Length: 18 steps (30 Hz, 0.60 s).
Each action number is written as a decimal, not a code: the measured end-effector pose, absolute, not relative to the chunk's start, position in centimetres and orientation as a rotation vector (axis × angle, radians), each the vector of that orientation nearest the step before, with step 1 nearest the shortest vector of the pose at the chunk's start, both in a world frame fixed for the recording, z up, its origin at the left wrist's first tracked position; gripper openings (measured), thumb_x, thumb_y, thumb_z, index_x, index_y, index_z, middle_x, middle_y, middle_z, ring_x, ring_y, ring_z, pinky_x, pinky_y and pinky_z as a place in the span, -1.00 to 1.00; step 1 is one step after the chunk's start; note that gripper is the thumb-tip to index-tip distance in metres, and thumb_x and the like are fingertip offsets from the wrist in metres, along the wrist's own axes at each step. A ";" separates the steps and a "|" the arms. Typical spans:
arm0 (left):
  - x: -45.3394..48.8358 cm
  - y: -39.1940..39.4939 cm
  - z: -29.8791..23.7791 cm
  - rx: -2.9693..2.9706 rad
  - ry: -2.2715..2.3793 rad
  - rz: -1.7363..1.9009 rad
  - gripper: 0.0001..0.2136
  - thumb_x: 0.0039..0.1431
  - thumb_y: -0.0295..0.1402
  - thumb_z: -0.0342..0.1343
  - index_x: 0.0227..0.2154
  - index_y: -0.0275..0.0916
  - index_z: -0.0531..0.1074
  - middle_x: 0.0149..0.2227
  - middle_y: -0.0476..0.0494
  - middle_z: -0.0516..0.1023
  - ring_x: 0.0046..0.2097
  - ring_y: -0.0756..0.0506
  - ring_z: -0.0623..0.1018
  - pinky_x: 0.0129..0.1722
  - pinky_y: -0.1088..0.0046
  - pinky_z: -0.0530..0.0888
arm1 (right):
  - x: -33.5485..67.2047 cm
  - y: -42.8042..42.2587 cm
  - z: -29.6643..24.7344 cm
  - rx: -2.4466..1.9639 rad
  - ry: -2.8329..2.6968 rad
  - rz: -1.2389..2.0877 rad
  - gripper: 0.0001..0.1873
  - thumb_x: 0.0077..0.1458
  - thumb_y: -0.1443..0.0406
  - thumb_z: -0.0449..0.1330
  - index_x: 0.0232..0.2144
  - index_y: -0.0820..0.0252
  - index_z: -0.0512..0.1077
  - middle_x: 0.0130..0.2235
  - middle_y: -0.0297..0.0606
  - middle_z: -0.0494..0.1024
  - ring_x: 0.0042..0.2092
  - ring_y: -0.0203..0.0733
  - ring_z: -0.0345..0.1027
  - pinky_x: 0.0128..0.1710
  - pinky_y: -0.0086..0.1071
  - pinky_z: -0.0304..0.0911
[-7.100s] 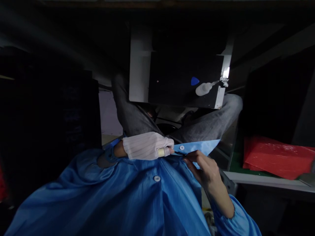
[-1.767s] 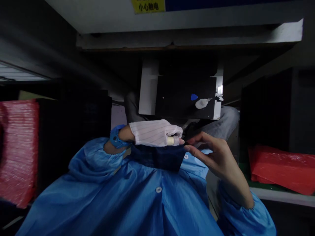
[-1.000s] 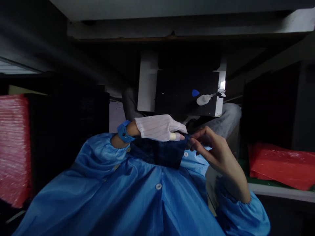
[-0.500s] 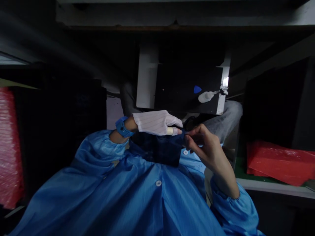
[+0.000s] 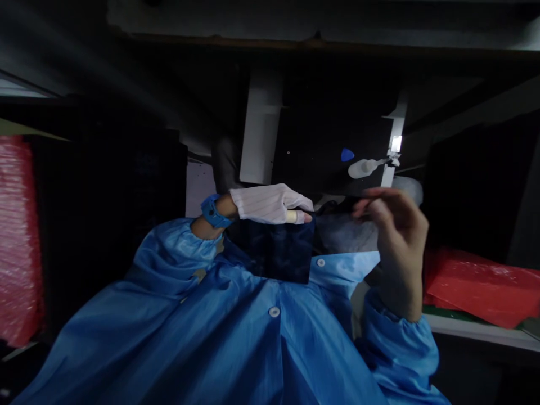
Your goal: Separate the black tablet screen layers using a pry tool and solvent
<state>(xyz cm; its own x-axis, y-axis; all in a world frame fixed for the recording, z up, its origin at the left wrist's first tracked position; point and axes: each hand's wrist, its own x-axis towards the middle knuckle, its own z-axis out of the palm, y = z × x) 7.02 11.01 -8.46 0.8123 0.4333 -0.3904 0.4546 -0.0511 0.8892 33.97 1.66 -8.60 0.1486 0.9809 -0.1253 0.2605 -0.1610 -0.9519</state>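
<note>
My left hand [image 5: 270,204], in a pale striped glove with a thumb bared at its tip, is closed on the upper edge of a dark, flat, roughly square panel [image 5: 282,250]. The panel hangs in front of my blue coat. My right hand [image 5: 399,225] is bare and lies to the right, apart from the panel. Its thumb and fingers are drawn together and smeared by motion, and what they may hold cannot be made out. Between the panel and this hand is a smoky grey patch [image 5: 346,232]; whether film or trouser cloth, I cannot tell.
Ahead is a black work surface [image 5: 316,129] with a pale left side. On it are a small blue piece [image 5: 347,154] and a white bottle [image 5: 361,168] with a thin nozzle. Red sheets [image 5: 481,287] lie at right; red bubble wrap [image 5: 19,242] stands at left.
My right hand has moved right, away from the panel's upper right corner, where its fingers were pinched. My left hand still holds the panel. The view has shifted slightly.
</note>
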 end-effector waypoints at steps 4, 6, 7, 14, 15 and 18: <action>5.9 11.8 -8.9 1.620 0.713 -0.154 -0.60 0.52 -0.12 0.03 0.01 -0.37 0.59 -0.18 -0.09 0.60 -0.26 -0.02 0.42 -0.21 0.46 0.34 | 35.1 4.5 -13.6 -1.653 -1.293 0.604 -0.46 0.33 -0.01 0.45 0.20 0.03 0.46 0.19 -0.03 0.57 0.18 0.12 0.58 0.11 -0.06 0.57; 5.4 12.0 -9.4 1.594 0.793 -0.182 -0.61 0.50 -0.09 0.06 -0.04 -0.37 0.57 -0.17 -0.09 0.58 -0.25 -0.01 0.39 -0.19 0.46 0.33 | 35.4 6.1 -16.1 -1.674 -1.437 0.485 -0.26 0.25 -0.04 0.48 0.33 0.04 0.38 0.31 0.02 0.49 0.31 0.23 0.48 0.26 0.12 0.49; 5.2 12.1 -9.6 1.579 0.829 -0.191 -0.61 0.48 -0.08 0.08 -0.07 -0.36 0.57 -0.17 -0.09 0.58 -0.24 -0.01 0.39 -0.18 0.46 0.33 | 35.4 6.8 -17.2 -1.684 -1.489 0.434 -0.23 0.25 -0.06 0.46 0.35 0.06 0.37 0.31 0.02 0.49 0.32 0.25 0.46 0.29 0.19 0.46; 3.6 12.2 -11.5 1.518 0.967 -0.153 -0.49 0.40 0.02 0.11 0.08 -0.36 0.58 -0.10 -0.13 0.58 -0.12 -0.07 0.44 -0.04 0.41 0.36 | 33.9 8.9 -18.8 -1.688 -1.502 0.295 -0.60 0.46 -0.04 0.20 -0.03 0.15 0.56 -0.02 -0.08 0.66 0.09 0.14 0.55 0.24 0.15 0.41; 3.4 12.2 -11.8 1.517 0.982 -0.148 -0.47 0.39 0.04 0.10 0.08 -0.35 0.58 -0.09 -0.14 0.58 -0.11 -0.08 0.44 -0.02 0.40 0.36 | 33.6 8.3 -18.2 -1.662 -1.468 0.309 -0.59 0.47 -0.05 0.19 -0.02 0.15 0.54 -0.07 -0.11 0.64 0.00 0.08 0.57 0.13 0.04 0.47; 2.8 12.2 -12.6 1.513 1.019 -0.127 -0.45 0.33 0.08 0.11 0.08 -0.32 0.58 -0.09 -0.14 0.57 -0.10 -0.10 0.43 -0.01 0.37 0.37 | 32.7 4.8 -16.0 -1.609 -1.351 0.445 -0.52 0.47 -0.13 0.22 0.10 0.11 0.40 -0.27 -0.31 0.53 -0.36 -0.14 0.44 -0.31 -0.24 0.38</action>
<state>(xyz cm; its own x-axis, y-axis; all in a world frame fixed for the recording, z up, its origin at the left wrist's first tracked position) 2.77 12.23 -12.57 0.6045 0.5111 -0.6110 0.6459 0.1344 0.7515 32.72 4.79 -15.96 0.3217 0.9022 0.2874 0.5545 0.0665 -0.8295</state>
